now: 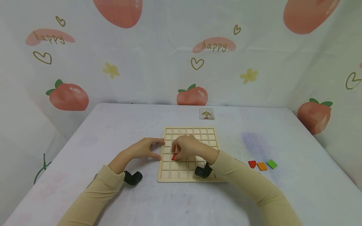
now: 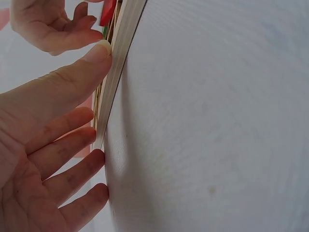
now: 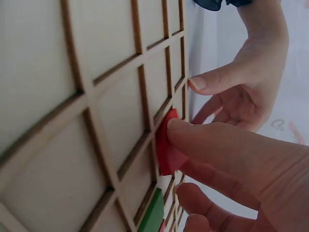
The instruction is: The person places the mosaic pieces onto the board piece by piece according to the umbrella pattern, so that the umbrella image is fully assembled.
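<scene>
A light wooden grid board (image 1: 173,174) lies on the table before me. My right hand (image 1: 187,147) is over its left half and pinches a red tile (image 3: 166,150) between thumb and fingers. The tile stands tilted at one of the squares; whether it is seated there I cannot tell. Beyond it in the right wrist view, a green tile (image 3: 153,212) is on the board, with a bit of red beside it. My left hand (image 1: 142,148) rests at the board's left edge, its thumb and fingers spread against the side. The right hand hides part of the grid.
Right of the board lie a red piece (image 1: 252,164), an orange square (image 1: 262,166) and a green square (image 1: 271,164). A small picture card (image 1: 206,114) with a grid pattern is behind the board. A printed cloth (image 1: 158,62) hangs behind the table.
</scene>
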Demonstrator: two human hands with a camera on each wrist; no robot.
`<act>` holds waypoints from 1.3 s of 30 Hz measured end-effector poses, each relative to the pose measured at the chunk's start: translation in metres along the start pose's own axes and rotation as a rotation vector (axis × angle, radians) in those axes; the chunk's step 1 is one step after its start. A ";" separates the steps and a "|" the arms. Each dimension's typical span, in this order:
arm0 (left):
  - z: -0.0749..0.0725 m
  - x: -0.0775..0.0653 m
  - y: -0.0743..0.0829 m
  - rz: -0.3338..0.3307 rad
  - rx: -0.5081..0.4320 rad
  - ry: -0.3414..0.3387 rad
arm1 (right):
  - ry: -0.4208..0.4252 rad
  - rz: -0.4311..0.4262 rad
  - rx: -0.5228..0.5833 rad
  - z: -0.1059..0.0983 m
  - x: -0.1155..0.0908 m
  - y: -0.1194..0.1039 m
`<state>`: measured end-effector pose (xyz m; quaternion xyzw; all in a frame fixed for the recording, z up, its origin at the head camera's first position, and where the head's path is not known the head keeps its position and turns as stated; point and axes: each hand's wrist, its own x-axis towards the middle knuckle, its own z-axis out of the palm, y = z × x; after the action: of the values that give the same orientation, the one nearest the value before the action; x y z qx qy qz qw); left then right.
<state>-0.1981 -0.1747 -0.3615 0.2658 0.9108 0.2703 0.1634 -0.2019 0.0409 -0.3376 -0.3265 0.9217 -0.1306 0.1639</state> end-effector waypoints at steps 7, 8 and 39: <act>0.000 -0.001 0.001 -0.007 -0.002 -0.002 | -0.005 -0.012 0.020 0.002 -0.001 0.001; 0.000 0.000 0.001 -0.008 0.000 -0.002 | -0.001 -0.015 0.021 0.002 -0.001 0.001; 0.000 0.000 0.002 -0.014 0.000 -0.003 | 0.014 -0.091 0.021 0.006 0.001 0.001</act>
<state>-0.1977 -0.1735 -0.3602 0.2599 0.9123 0.2690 0.1666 -0.2009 0.0408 -0.3433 -0.3656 0.9055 -0.1499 0.1546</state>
